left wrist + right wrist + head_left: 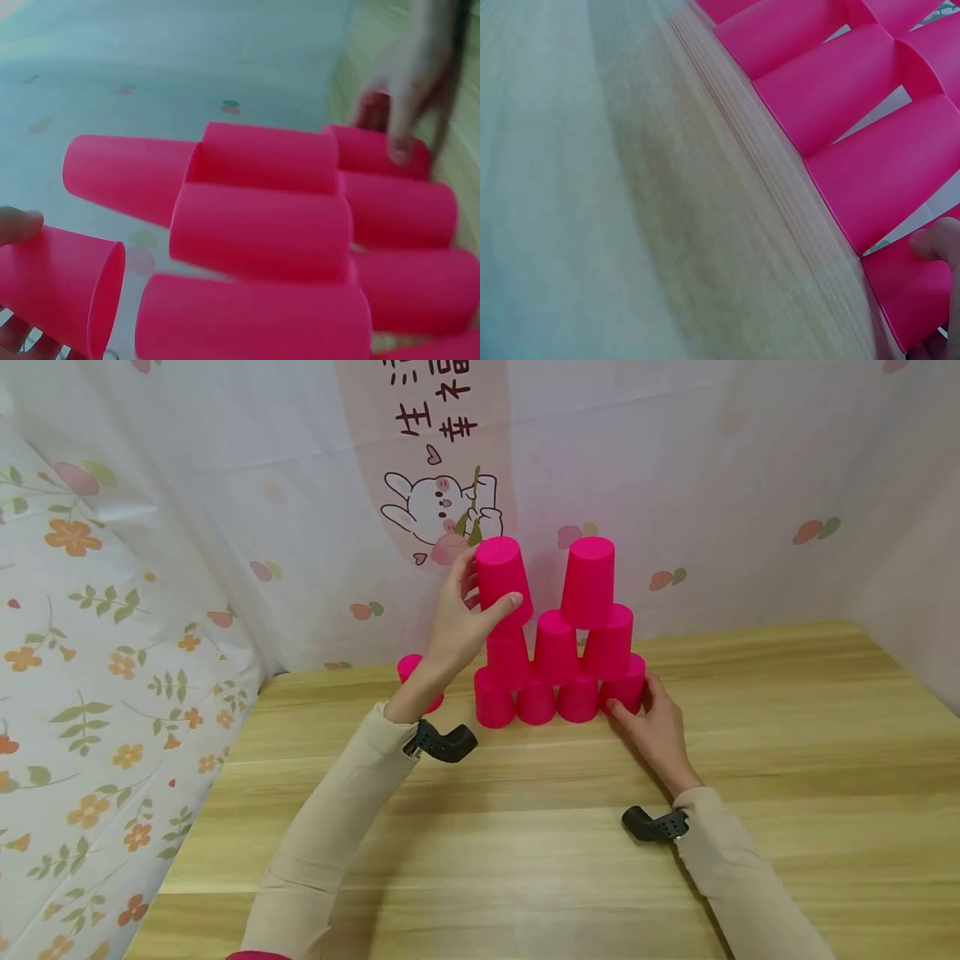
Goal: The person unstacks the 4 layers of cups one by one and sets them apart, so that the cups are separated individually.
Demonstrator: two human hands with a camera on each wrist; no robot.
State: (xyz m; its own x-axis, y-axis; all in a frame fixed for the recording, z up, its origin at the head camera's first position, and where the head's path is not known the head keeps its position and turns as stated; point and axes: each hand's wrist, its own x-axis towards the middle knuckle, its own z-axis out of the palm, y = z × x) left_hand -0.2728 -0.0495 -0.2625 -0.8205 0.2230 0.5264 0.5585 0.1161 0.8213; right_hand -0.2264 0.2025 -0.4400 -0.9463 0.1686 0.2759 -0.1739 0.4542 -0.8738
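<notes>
My left hand (457, 625) grips an upside-down pink cup (501, 578), thumb in front and fingers round its far side. That cup overlaps the left cup of the middle row (507, 662) in the head view; from the left wrist, a gap shows between the held cup (64, 289) and the stack. One upside-down cup (589, 587) stands on the right of the middle row's three cups. Below them is a bottom row of several cups (536, 703). My right hand (662, 731) holds the rightmost bottom cup (624, 687), its thumb (936, 241) on the cup's side.
Another pink cup (410, 667) stands on the wooden table (525, 843) left of the stack, partly hidden by my left forearm. A printed cloth (712, 485) hangs close behind the stack, and a flowered cloth (112, 693) borders the left side.
</notes>
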